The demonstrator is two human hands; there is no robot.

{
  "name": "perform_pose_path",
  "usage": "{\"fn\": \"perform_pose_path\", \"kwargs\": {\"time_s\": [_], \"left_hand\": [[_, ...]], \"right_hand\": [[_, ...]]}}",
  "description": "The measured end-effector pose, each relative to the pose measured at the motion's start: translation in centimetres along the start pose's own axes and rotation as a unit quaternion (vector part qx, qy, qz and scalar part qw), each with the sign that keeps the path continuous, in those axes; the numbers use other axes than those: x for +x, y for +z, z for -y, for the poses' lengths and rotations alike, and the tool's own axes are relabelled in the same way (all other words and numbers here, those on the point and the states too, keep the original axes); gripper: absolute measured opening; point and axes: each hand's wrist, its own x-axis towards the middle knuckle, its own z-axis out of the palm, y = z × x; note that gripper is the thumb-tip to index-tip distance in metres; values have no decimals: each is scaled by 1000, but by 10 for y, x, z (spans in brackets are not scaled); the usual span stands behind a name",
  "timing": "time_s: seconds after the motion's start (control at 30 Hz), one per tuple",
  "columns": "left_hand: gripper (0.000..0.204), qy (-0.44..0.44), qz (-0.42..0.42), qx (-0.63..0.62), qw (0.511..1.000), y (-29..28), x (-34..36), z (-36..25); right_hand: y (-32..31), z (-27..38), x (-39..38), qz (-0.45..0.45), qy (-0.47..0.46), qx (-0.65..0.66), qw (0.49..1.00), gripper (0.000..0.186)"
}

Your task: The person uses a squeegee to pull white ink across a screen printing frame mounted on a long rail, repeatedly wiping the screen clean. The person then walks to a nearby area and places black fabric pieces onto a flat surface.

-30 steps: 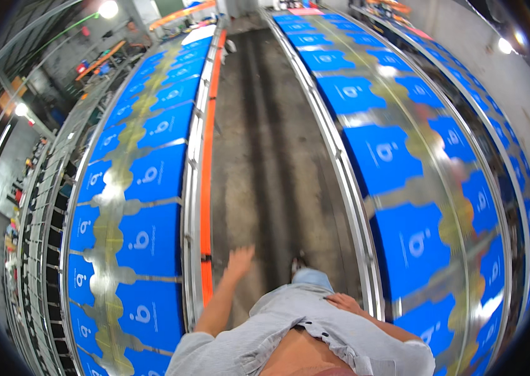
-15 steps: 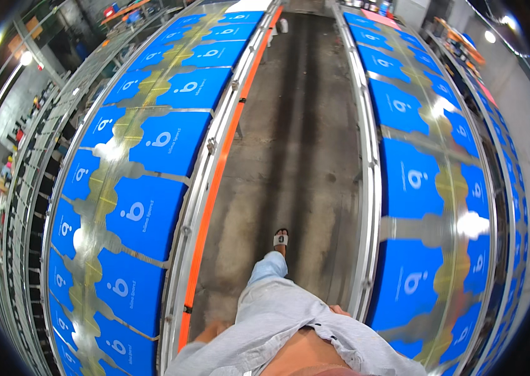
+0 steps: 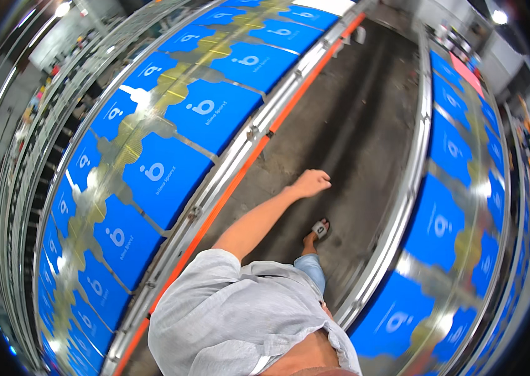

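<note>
In the head view my left hand [image 3: 312,183] swings over the aisle floor with its fingers loosely curled and nothing seen in them, clear of both long tables. Just a sliver of my right hand [image 3: 326,308] shows at my right hip, its fingers hidden by my body and grey shirt [image 3: 227,313]. My foot in a pale slide sandal [image 3: 319,229] is on the floor below. Blue panels with white printed emblems [image 3: 146,194] lie flat in rows along the left table; more blue panels [image 3: 440,213] line the right one.
Metal rails [image 3: 249,135] edge both tables, with an orange strip [image 3: 233,182] along the left one. The concrete aisle [image 3: 365,113] runs between them. Pink sheets [image 3: 465,72] lie at the right table's far end. Metal racks [image 3: 14,207] stand at the far left.
The view has turned, so the aisle now slants toward the upper right. My left arm has swung forward over the aisle, its fingers more curled. The tables have slid past as I walk.
</note>
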Motion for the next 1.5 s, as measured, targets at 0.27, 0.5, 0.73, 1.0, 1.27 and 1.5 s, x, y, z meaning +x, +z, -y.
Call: {"fn": "perform_pose_path", "kwargs": {"time_s": [0.27,0.5,0.73,1.0,1.27,1.5], "left_hand": [[45,-323,118,199,918,21,4,175],[27,-667,170,35,724,7,-36,180],[31,-429,179,283,839,-39,218,312],[36,-123,20,125,984,-116,865,115],[34,-179,-25,-181,967,-103,1096,113],[30,-502,146,20,852,-127,1074,239]], "right_hand": [[-289,-27,210,95,99,-61,989,74],[-500,-78,439,-157,35,-40,986,69],[-578,-67,661,4,65,-50,997,65],[-662,-124,810,-45,30,107,993,60],[-832,-220,1028,44,63,-85,993,53],[-1029,-229,1198,-77,-24,-29,996,59]]}}
